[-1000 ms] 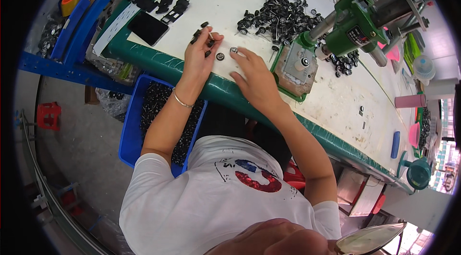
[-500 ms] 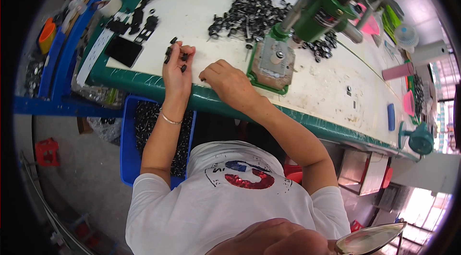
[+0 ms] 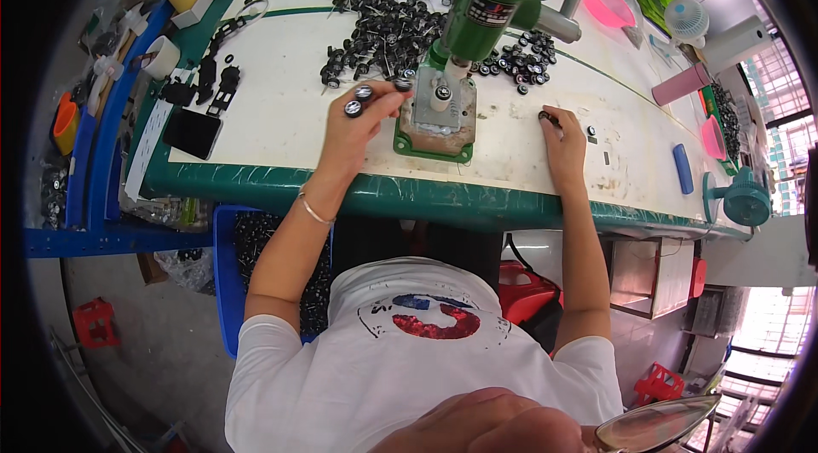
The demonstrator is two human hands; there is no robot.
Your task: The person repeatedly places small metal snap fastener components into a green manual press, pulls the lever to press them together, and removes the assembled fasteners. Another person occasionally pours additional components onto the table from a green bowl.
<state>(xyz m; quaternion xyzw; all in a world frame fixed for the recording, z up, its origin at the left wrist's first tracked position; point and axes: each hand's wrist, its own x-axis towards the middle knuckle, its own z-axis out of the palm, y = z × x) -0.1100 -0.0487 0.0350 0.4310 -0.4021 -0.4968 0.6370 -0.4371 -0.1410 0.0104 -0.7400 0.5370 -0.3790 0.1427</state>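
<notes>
My left hand (image 3: 348, 133) is closed around several small black wheels (image 3: 353, 109) with silvery hubs. Its fingertips hold one wheel (image 3: 403, 83) at the left edge of the base plate (image 3: 417, 139) of a green hand press (image 3: 486, 11). On the press's pale post (image 3: 440, 102) sits another wheel (image 3: 442, 92), below the ram. Further right, my right hand (image 3: 566, 150) rests low over the white tabletop, its thumb and fingers closed on a small black wheel (image 3: 546, 116). Part of that wheel is hidden by the fingers.
Heaped black wheels and axles (image 3: 383, 23) lie behind the press, with loose wheels (image 3: 521, 61) right of it. A black phone (image 3: 194, 133) lies at left. Near the right edge are a blue cylinder (image 3: 682, 168) and green fan (image 3: 740, 197). A blue bin (image 3: 228, 282) stands below the table edge.
My left hand has moved right, up to the press, with its wheels now facing up. My right hand has swung from left of the press to its right. The whole view has shifted.
</notes>
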